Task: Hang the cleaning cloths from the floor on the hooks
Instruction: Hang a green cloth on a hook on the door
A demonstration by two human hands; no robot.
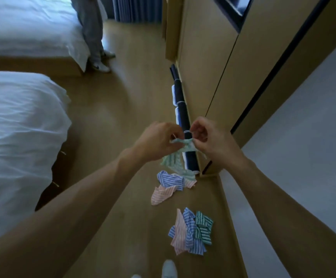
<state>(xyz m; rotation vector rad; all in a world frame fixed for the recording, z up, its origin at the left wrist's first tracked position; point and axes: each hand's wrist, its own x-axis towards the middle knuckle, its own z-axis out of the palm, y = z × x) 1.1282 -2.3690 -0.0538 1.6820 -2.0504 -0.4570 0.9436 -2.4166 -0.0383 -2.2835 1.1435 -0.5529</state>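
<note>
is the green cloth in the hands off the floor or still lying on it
Off the floor: both hands, left and right, pinch the green cloth's top edge, and it hangs below them.

Both hands are raised before a dark rail [184, 117] along the wooden cabinet [203, 67]. The left hand [159, 140] and right hand [207, 137] pinch the top edge of a pale green striped cloth [174, 159], which hangs below them. On the wooden floor [123, 117] lie two heaps of striped cloths, the farther heap [169, 183] and the nearer heap [191, 230]. White beds [18, 127] stand at left
</note>
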